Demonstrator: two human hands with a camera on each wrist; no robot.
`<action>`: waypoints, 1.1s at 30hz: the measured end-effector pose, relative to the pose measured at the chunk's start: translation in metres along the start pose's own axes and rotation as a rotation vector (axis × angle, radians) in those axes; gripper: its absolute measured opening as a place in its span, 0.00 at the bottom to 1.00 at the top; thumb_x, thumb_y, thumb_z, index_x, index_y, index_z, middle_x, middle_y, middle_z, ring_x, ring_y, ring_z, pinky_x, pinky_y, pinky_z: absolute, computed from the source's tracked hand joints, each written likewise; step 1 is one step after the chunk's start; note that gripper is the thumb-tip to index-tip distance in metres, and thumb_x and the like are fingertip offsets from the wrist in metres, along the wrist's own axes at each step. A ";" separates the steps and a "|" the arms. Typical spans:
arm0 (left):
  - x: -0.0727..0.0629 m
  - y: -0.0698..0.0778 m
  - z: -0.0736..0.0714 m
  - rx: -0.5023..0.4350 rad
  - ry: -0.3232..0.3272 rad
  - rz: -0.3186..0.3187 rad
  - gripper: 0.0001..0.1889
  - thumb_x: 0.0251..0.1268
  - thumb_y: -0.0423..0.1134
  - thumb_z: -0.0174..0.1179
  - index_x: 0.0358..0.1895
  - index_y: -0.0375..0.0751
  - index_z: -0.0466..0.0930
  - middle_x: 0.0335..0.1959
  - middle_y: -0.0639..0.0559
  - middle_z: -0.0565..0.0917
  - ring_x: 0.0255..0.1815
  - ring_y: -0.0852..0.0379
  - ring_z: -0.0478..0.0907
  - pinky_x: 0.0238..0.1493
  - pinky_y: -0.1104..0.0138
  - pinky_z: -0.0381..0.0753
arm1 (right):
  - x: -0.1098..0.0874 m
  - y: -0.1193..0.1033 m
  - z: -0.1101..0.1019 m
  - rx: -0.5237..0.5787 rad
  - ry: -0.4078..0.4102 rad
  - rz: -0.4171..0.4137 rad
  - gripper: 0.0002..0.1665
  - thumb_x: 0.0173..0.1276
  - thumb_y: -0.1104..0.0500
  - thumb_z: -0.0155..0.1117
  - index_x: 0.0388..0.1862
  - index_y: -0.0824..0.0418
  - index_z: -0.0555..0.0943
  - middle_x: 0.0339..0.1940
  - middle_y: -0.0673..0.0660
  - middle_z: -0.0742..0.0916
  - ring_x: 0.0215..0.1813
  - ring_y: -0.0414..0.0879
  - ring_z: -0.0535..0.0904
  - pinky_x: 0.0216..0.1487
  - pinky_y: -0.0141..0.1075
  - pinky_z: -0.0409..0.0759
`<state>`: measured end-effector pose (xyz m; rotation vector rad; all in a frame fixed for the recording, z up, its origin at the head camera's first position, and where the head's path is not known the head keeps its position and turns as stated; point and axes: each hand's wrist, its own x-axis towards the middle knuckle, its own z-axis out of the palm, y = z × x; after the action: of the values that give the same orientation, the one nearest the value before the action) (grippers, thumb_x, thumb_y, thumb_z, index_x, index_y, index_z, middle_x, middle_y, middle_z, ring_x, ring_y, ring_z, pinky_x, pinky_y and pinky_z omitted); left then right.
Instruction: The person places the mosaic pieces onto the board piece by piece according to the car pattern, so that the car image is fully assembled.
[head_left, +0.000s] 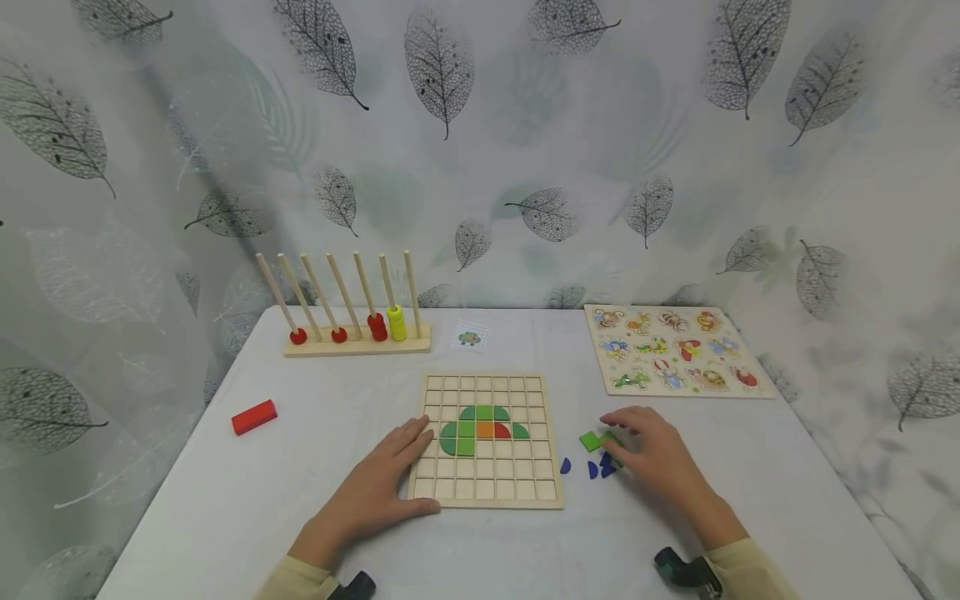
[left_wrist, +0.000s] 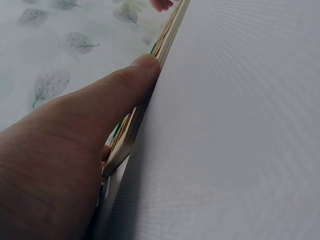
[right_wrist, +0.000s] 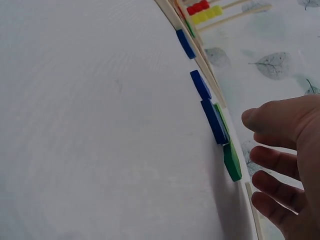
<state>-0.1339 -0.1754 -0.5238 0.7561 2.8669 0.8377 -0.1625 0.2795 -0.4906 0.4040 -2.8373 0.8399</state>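
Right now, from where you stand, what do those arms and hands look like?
They're a person's: the left hand and right hand are ungloved. Pale yellowish-beige sleeves cover the forearms visible below, with a rounded black device beside each cuff.

wooden peg rack [head_left: 357,345] with red and yellow beads [head_left: 396,324], red block [head_left: 254,417], insect puzzle board [head_left: 664,333], leaf-print curtain [head_left: 487,158] behind
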 end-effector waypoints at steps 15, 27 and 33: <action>0.000 -0.001 0.002 0.009 -0.004 -0.010 0.59 0.58 0.79 0.69 0.87 0.48 0.63 0.89 0.56 0.55 0.88 0.47 0.52 0.83 0.47 0.59 | 0.000 0.010 0.013 0.017 -0.058 -0.061 0.19 0.67 0.62 0.82 0.57 0.55 0.92 0.58 0.54 0.88 0.64 0.57 0.81 0.66 0.59 0.79; 0.001 0.000 0.000 0.006 0.029 0.024 0.58 0.59 0.75 0.71 0.85 0.44 0.65 0.88 0.51 0.59 0.87 0.45 0.55 0.82 0.45 0.61 | 0.007 0.007 0.014 -0.020 -0.079 -0.038 0.14 0.67 0.61 0.82 0.51 0.54 0.92 0.55 0.54 0.88 0.62 0.56 0.81 0.64 0.59 0.81; 0.000 0.000 0.001 0.009 0.028 0.017 0.58 0.59 0.76 0.71 0.85 0.45 0.66 0.88 0.52 0.59 0.88 0.45 0.54 0.82 0.44 0.61 | 0.007 0.002 0.013 -0.028 -0.083 -0.030 0.16 0.67 0.60 0.82 0.53 0.55 0.92 0.55 0.53 0.88 0.60 0.55 0.81 0.62 0.57 0.81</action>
<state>-0.1342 -0.1750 -0.5244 0.7775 2.8943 0.8453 -0.1707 0.2727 -0.5015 0.4872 -2.9077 0.7947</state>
